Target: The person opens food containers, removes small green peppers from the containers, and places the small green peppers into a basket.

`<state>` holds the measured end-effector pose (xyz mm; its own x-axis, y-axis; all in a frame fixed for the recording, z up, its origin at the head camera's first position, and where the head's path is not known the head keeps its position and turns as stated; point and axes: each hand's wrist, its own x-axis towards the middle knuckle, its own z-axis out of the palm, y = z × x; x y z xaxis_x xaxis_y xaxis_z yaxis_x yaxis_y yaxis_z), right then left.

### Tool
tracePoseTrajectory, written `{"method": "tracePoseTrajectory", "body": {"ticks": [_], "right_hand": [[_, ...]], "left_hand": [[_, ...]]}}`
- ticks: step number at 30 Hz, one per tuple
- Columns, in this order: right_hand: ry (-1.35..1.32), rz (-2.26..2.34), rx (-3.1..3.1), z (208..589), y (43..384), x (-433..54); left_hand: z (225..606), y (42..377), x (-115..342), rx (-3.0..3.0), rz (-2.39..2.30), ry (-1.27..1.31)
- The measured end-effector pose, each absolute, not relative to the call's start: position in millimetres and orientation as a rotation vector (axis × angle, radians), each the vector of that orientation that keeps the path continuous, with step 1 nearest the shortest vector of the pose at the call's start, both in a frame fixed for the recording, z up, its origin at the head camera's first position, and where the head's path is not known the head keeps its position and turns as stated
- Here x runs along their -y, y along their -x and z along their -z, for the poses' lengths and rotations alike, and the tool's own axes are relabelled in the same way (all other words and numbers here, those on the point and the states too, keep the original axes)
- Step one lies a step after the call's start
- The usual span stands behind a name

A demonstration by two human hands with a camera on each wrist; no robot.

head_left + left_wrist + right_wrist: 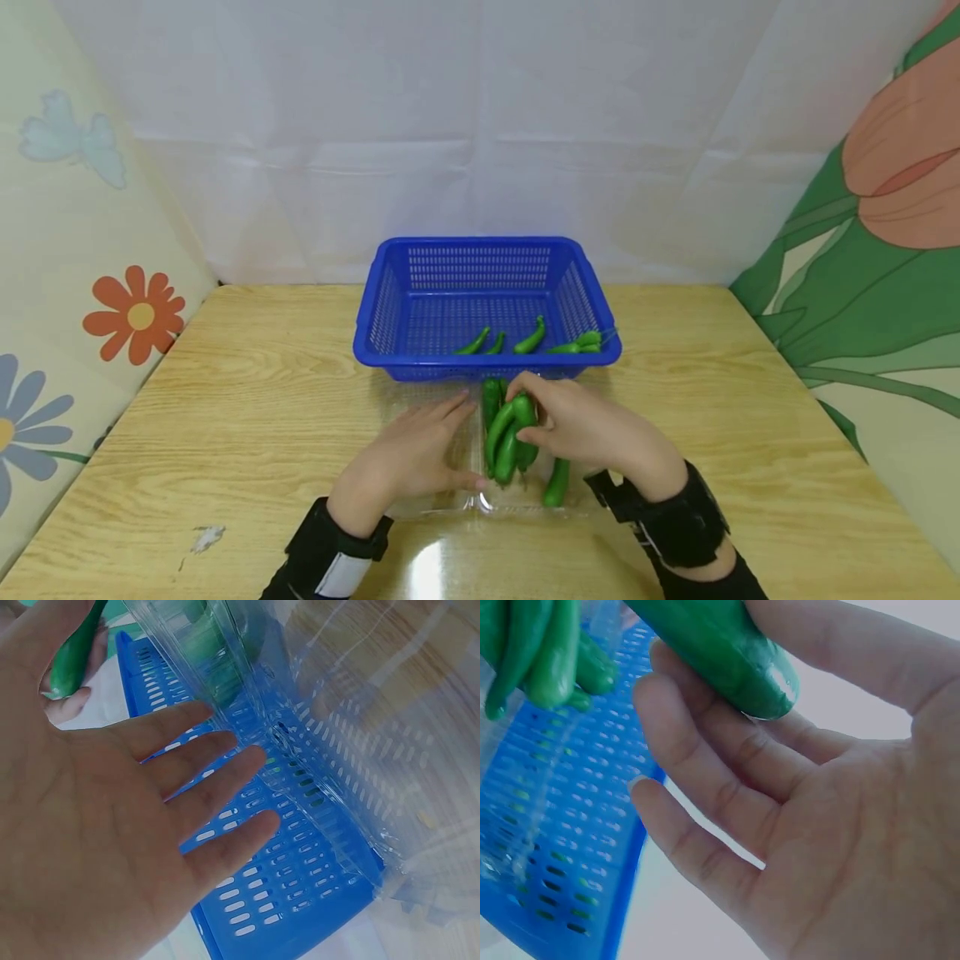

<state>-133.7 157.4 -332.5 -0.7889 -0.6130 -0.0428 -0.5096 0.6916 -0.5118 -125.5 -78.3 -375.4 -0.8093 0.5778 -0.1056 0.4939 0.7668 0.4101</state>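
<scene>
White sheeting (480, 142) and flowered panels (870, 275) around a table (262, 400) suggest a screened-off booth.

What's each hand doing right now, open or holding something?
Left hand: open, fingers extended, gripping nothing.
Right hand: closed on a green pepper, held between thumb and fingers.

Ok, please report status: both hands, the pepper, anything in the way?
Left fingers straight, empty. Right fingers pinch green chili pepper over clear plastic clamshell. No obstruction visible.
</scene>
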Motion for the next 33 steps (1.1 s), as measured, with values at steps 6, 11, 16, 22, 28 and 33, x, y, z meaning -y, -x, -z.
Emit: {"method": "tracePoseTrajectory", "body": {"ticks": [6,11,16,22,28,33], "right_hand": [[0.96,0.712,-2.75,324,130,-164],[1.008,0.737,-2.769,321,130,-164],[1.013,0.756,-2.802,320,129,-165],[1.012,0.822,-2.848,317,131,-172],[0.98,0.897,-2.923,314,132,-178],[0.974,0.972,-3.036,314,135,-178]], "left_hand": [[375,125,78,-2.736,-0.542,-0.837],[375,124,79,-2.738,-0.553,-0.836],[376,123,78,-2.737,-0.546,-0.826],[376,124,77,-2.742,-0.529,-0.819],[376,124,77,-2.74,-0.543,-0.815],[374,123,77,-2.733,-0.558,-0.8]]}}
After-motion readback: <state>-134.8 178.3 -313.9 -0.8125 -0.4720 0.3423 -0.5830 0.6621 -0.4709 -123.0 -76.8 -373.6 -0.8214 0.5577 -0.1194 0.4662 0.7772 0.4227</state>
